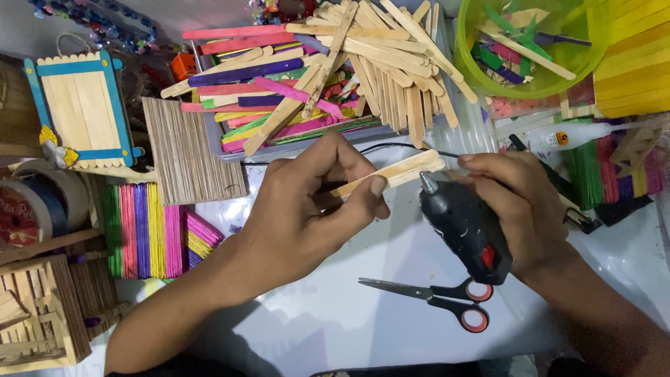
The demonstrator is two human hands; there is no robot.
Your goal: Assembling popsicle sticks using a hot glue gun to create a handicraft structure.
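Nearest to us, a pair of scissors (pixel 433 297) with red-ringed black handles lies shut on the white table (pixel 335 321), just below the right hand. Above it, our right hand (pixel 520 206) is wrapped around a black glue gun (pixel 466 230), fingers closed on its body, the metal nozzle tilted up and left. The nozzle tip sits just under the plain wooden craft stick (pixel 391 174), close to its right end; we cannot tell whether they touch. Our left hand (pixel 307 209) pinches that stick between thumb and fingertips, holding it above the table at a slight upward slant to the right.

To the left, flat mats of joined sticks lie side by side: 1 striped in bright colours (pixel 143 230) and 1 plain brownish (pixel 188 150). A small stick frame with blue edges (pixel 80 105) lies beyond them.

Farther off, a clear tray (pixel 279 143) holds a heap of loose coloured and plain sticks. At the far right, a green plastic bowl (pixel 474 73) holds more sticks, with a white glue bottle (pixel 569 136) lying below it.
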